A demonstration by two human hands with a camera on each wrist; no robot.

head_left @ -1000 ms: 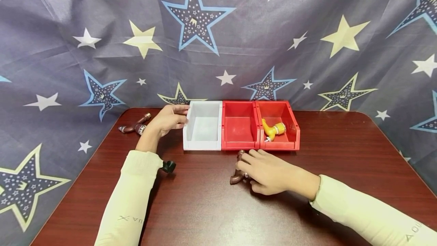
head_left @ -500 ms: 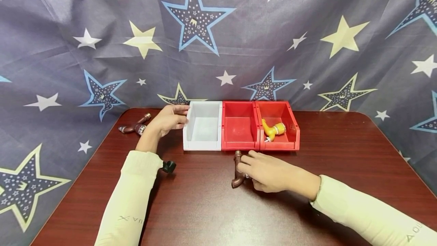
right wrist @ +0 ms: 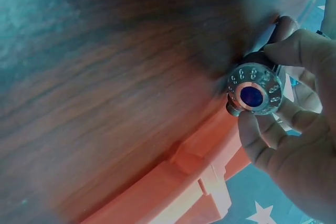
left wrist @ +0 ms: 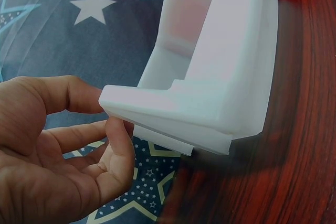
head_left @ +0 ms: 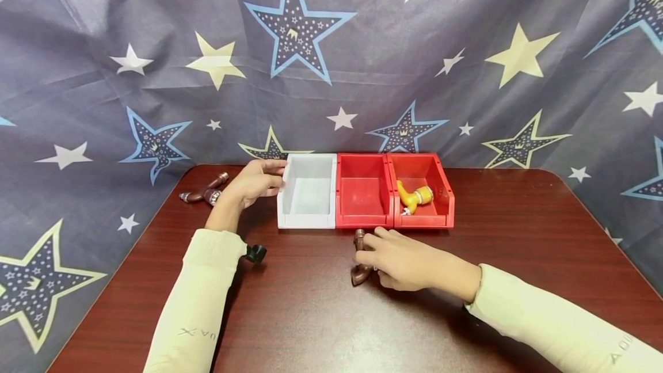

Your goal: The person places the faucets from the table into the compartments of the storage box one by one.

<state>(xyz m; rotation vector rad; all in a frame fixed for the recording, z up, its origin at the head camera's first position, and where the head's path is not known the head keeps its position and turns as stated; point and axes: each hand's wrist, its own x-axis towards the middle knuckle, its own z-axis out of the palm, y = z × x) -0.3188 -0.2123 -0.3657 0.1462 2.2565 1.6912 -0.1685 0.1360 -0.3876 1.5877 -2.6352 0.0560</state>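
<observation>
My left hand [head_left: 254,183] is at the left side of the white bin [head_left: 307,220]; in the left wrist view its thumb and a finger pinch the corner of the bin's rim. In front of the middle red bin [head_left: 365,220], my right hand [head_left: 406,258] holds a brown tap [head_left: 359,252], with its threaded end toward the bins and its bent spout toward me. The right wrist view shows the fingers around the tap's clear round handle [right wrist: 252,95], which has a dark blue centre. In the head view the hand hides this handle for the most part.
Beside the middle bin, an orange-red bin [head_left: 425,221] contains a yellow tap [head_left: 414,195]. Another brown tap [head_left: 199,193] lies at the far left of the dark wood table [head_left: 321,315], partly behind the left hand. A star-patterned cloth [head_left: 342,62] hangs behind the table.
The brown tap in my right hand has shifted slightly toward me and turned a little, its threaded end moving left. My left hand and the bins have stayed put.
</observation>
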